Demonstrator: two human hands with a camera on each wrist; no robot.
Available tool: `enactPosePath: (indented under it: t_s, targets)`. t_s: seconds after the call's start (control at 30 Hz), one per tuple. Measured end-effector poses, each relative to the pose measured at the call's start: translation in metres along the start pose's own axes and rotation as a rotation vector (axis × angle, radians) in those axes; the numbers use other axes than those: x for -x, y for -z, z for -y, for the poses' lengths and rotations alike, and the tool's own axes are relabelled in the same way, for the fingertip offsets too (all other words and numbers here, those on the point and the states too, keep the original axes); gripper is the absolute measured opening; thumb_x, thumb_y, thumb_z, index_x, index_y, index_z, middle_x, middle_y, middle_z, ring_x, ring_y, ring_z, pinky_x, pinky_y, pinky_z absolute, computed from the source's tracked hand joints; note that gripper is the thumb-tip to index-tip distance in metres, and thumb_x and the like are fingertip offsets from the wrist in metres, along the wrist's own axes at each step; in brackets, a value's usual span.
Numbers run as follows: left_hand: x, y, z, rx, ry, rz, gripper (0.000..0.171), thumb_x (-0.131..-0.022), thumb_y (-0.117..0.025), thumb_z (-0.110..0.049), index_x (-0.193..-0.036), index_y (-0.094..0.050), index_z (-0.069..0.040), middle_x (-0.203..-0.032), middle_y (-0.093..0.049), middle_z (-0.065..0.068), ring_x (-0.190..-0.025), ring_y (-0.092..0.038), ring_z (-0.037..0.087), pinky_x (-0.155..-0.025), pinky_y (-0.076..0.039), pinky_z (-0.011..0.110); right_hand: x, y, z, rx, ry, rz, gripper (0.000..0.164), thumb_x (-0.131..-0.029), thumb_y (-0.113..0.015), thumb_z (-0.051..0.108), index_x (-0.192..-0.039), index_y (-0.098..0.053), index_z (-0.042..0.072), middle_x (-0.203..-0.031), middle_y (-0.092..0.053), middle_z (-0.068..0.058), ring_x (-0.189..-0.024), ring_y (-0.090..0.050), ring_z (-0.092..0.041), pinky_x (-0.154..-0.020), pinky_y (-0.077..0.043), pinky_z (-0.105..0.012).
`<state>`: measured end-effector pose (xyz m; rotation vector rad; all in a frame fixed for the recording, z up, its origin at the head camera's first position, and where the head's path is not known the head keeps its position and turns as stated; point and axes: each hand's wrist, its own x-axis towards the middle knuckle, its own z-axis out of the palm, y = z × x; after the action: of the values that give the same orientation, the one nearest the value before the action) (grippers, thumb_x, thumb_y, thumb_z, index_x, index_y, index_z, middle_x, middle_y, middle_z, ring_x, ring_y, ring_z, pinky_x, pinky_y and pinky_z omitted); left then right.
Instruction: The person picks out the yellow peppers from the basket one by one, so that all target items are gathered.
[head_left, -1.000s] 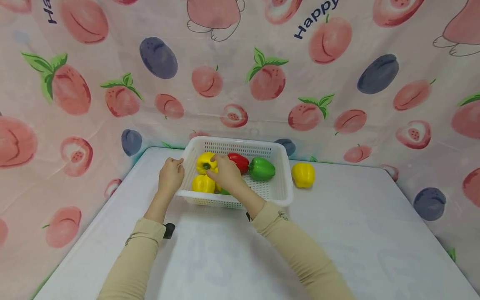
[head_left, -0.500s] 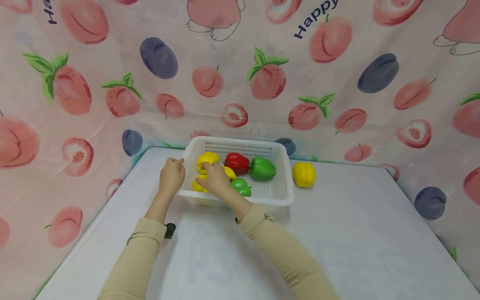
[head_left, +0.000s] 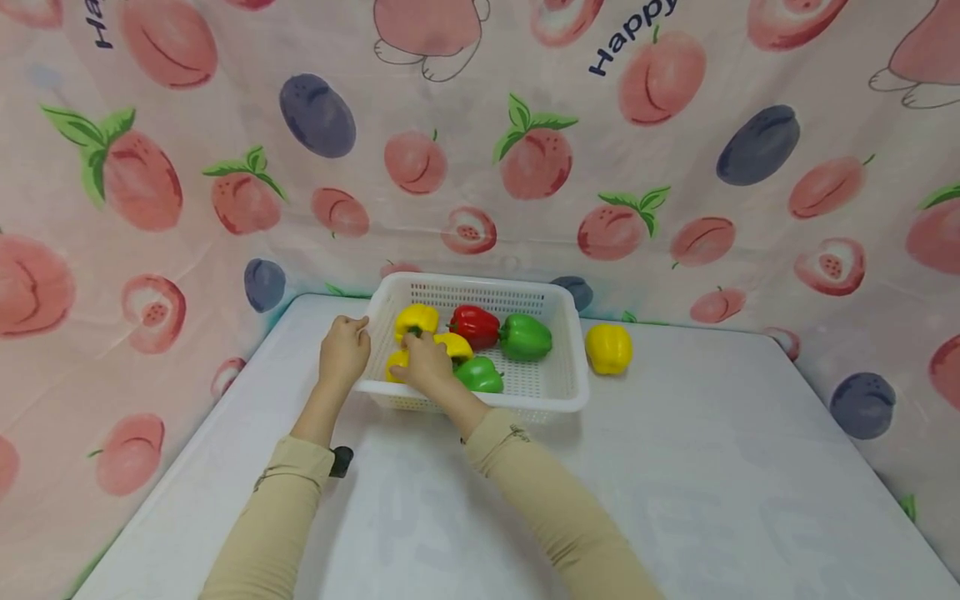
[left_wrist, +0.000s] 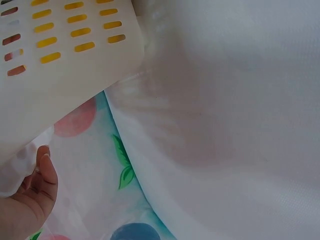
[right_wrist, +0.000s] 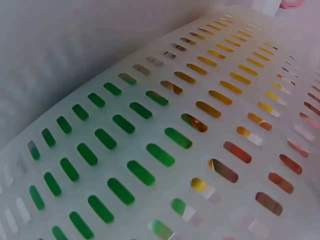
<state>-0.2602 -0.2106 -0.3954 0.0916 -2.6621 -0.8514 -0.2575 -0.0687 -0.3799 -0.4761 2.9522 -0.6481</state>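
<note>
In the head view a white slotted plastic basket [head_left: 564, 350] holds several bell peppers. My left hand [head_left: 344, 352] grips its left rim; the left wrist view shows curled fingers [left_wrist: 47, 172] at the rim beside the basket wall [left_wrist: 95, 67]. Inside the basket my right hand [head_left: 431, 367] holds the front-left yellow bell pepper [head_left: 394, 363], partly covering it. Behind that lies another yellow bell pepper [head_left: 415, 318], and a third yellow one [head_left: 456, 346] is just right of the hand. From the right wrist, only the basket's slotted wall [right_wrist: 145, 130] shows, with colours behind it.
A red bell pepper [head_left: 476, 327] and a green one [head_left: 525, 337] lie at the basket's back right, another green one [head_left: 480, 376] at its front. Outside, a yellow bell pepper [head_left: 609, 349] stands on the white table [head_left: 712, 467]. A fruit-print cloth [head_left: 480, 167] hangs behind.
My right hand has moved left and toward the front of the basket, from the back yellow pepper to the front-left one, uncovering the front green pepper. The left hand stays at the rim.
</note>
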Motion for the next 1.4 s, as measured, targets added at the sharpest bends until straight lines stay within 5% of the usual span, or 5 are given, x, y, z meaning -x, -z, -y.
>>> enactPosePath:
  t_s: [0.47,0.8,1.4]
  targets:
    - [0.001,-0.001,0.002,0.022,-0.001,0.002,0.035,-0.094,-0.043,-0.004,-0.125,-0.053,0.01,-0.113,-0.054,0.031,-0.097,-0.059,0.044,-0.082,-0.052,0.05,-0.012,-0.015,0.005,0.151,-0.081,0.028,0.068,-0.082,-0.067,0.049,-0.138,-0.046,0.015,-0.135,-0.05,-0.013,-0.112,-0.055,-0.03,-0.097,-0.048,-0.041]
    - [0.0,-0.001,0.002,0.025,-0.006,0.002,0.035,-0.094,-0.044,-0.005,-0.124,-0.054,0.01,-0.114,-0.055,0.031,-0.099,-0.059,0.045,-0.084,-0.052,0.051,-0.019,-0.018,0.002,0.156,-0.08,0.022,0.083,-0.077,-0.063,0.064,-0.138,-0.043,0.012,-0.137,-0.048,-0.016,-0.103,-0.061,-0.025,-0.093,-0.052,-0.036]
    - [0.001,0.001,0.001,0.024,0.003,0.004,0.035,-0.095,-0.044,-0.005,-0.125,-0.054,0.009,-0.113,-0.055,0.029,-0.094,-0.06,0.043,-0.08,-0.054,0.049,-0.024,-0.017,-0.002,0.099,-0.043,0.111,0.071,-0.082,-0.066,0.049,-0.141,-0.043,0.016,-0.142,-0.044,-0.018,-0.106,-0.061,-0.025,-0.095,-0.051,-0.037]
